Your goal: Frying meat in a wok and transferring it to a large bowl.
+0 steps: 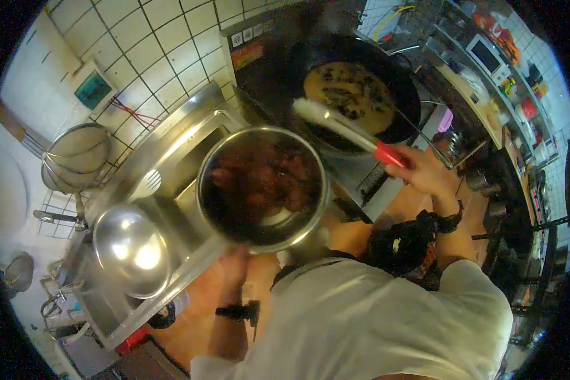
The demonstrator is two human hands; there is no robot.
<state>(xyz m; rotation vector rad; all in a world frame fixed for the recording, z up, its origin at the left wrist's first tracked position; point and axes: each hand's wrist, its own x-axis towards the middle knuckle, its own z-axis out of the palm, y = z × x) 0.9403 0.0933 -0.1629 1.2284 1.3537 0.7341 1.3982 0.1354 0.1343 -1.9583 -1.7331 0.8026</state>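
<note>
My right hand (420,171) is closed around the red handle of a pale, blurred spatula-like utensil (335,123). Its broad end reaches over the near side of a large dark wok (411,102). In the wok, brown liquid (377,90) holds dark pieces. In front of me is a round stainless-steel bowl (320,209) with dark reddish-brown chunks (270,178), perhaps meat, and a paler curved object in it. My left hand (237,261), blurred, grips the bowl's near rim; the fingers are partly hidden.
A steel sink (190,128) lies left, with an overturned shiny metal bowl (128,251) and a white slotted utensil (148,183). A mesh strainer (78,156) hangs by the tiled wall. To the right stand shelves (498,90) with a small device (487,54) and assorted goods.
</note>
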